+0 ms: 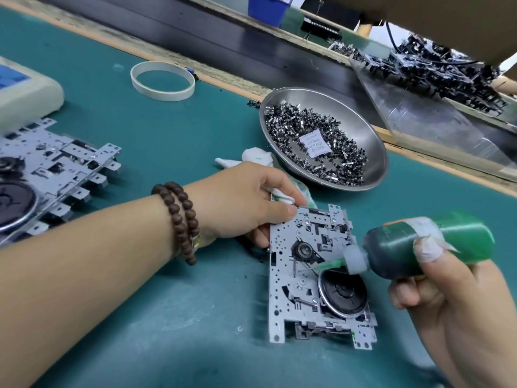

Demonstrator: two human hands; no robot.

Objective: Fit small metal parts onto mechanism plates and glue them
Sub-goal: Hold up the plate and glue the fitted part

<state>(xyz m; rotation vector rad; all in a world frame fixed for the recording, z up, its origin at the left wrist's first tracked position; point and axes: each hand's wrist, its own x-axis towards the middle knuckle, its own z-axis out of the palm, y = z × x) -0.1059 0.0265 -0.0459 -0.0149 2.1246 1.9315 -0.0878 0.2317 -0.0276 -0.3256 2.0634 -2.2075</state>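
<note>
A grey metal mechanism plate (282, 278) with a black flywheel lies on the green mat in the lower middle. My left hand (240, 203) grips its upper left corner, thumb on top, and also pinches a white cotton swab (281, 196). My right hand (458, 301) holds a green glue bottle (430, 245) tipped to the left. The bottle's thin green nozzle (327, 266) points at the plate's centre, just above the flywheel. A steel dish (375, 152) behind the plate holds several small dark metal parts and a white paper packet.
A stack of other mechanism plates (56, 175) lies at the left. Behind it stands a beige device (28, 91); a white ring (162, 81) lies farther back. White and green cloth (256, 156) sits by the dish. A black conveyor (223, 43) and a clear tray of black parts (436, 79) run along the back.
</note>
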